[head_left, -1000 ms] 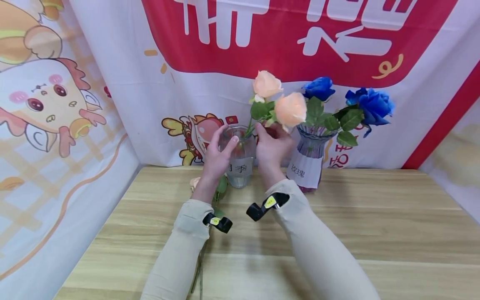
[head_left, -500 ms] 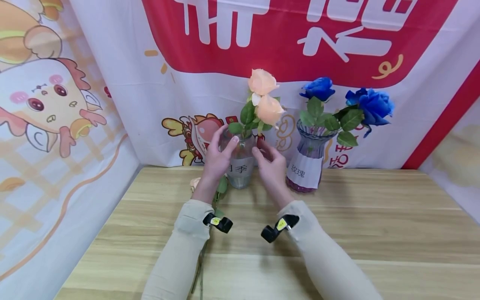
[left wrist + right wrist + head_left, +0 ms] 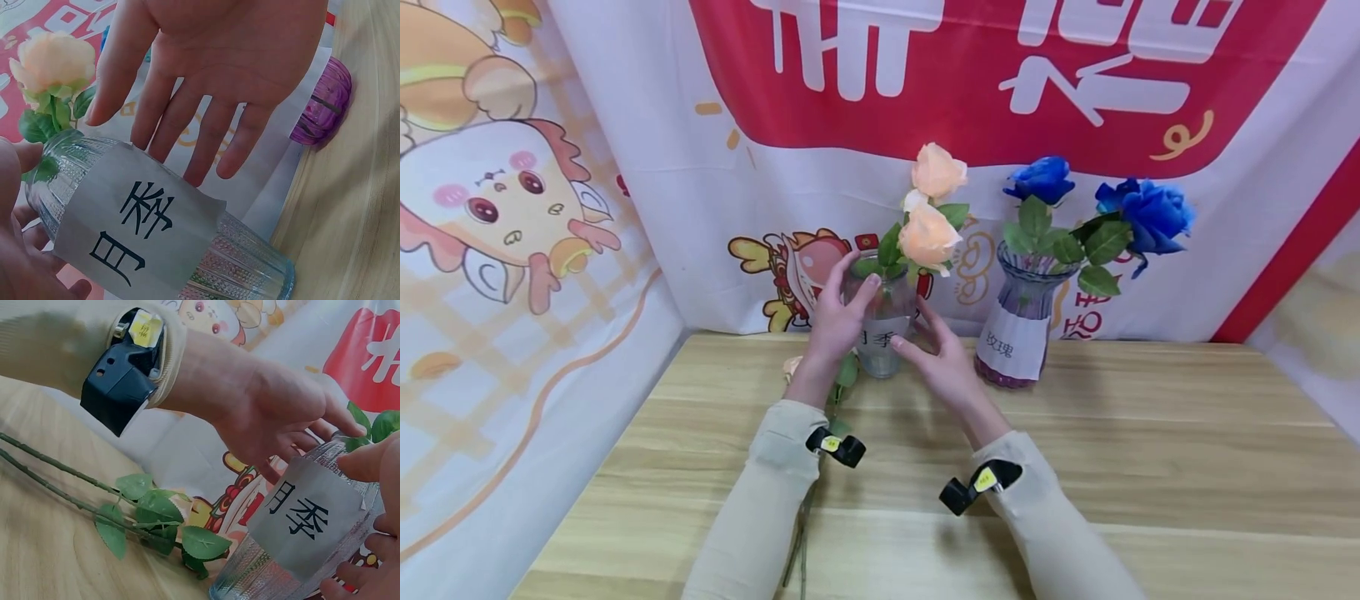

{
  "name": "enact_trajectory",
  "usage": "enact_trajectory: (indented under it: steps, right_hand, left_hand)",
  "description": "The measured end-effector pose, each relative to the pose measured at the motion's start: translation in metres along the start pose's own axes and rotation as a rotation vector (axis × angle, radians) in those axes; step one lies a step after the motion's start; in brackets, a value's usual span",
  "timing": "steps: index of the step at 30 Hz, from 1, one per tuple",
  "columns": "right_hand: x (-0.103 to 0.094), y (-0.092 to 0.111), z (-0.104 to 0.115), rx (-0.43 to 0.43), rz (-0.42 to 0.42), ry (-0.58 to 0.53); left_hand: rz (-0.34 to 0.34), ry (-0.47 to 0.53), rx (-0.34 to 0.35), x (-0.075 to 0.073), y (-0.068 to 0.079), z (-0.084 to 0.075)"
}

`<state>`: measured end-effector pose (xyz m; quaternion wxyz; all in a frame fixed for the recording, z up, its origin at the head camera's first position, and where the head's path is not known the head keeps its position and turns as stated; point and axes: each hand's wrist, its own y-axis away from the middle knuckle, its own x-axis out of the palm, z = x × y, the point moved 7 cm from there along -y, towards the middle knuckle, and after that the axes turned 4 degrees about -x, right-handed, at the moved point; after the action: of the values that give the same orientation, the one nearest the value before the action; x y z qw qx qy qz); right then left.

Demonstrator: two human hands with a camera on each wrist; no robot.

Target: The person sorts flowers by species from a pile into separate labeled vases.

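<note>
Now the clear vase (image 3: 880,321) stands on the desk (image 3: 1150,450) near the back banner, with two peach roses (image 3: 928,236) in its mouth. The left hand (image 3: 837,321) is wrapped round the vase's left side, thumb and fingers curled on the ribbed glass beside the paper label (image 3: 140,228). The right hand (image 3: 943,358) is spread flat with straight fingers, just beside the vase on its right; the left wrist view shows its palm facing the glass, and whether a fingertip touches cannot be told for certain. It holds nothing.

To do this step well, I would judge that the left hand should keep the vase pressed down and steady, since the tall stems make it top-heavy and the blooms lean to the right. The open right hand is best used as a guard on that side, low on the body and clear of the leaves, so that the roses are not knocked askew.

A blue vase (image 3: 1017,333) with blue roses (image 3: 1142,212) stands near on the right; the right elbow should stay away from it. More stems (image 3: 81,487) with leaves lie on the desk under the left forearm, so that arm should not drag across them.
</note>
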<state>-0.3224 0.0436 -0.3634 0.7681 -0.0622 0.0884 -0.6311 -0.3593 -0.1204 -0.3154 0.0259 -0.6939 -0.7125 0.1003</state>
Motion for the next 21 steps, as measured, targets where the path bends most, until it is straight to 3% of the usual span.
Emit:
enact_trajectory:
  steps: [8,14,17,21]
  right_hand:
    - [-0.005,0.004,0.004,0.034,0.039,0.023]
    - [-0.008,0.007,0.008,0.063,0.063,0.002]
    - [-0.007,0.007,0.009,0.072,0.071,-0.006]
    - [-0.009,0.007,0.008,0.079,0.065,-0.011]
  left_hand:
    - [-0.025,-0.106,0.007,-0.006,0.006,-0.004]
    - [-0.144,-0.055,0.016,-0.029,0.027,-0.013]
    - [-0.209,0.007,-0.058,-0.048,0.047,-0.01]
    - [-0.239,0.06,-0.188,-0.072,0.074,0.007]
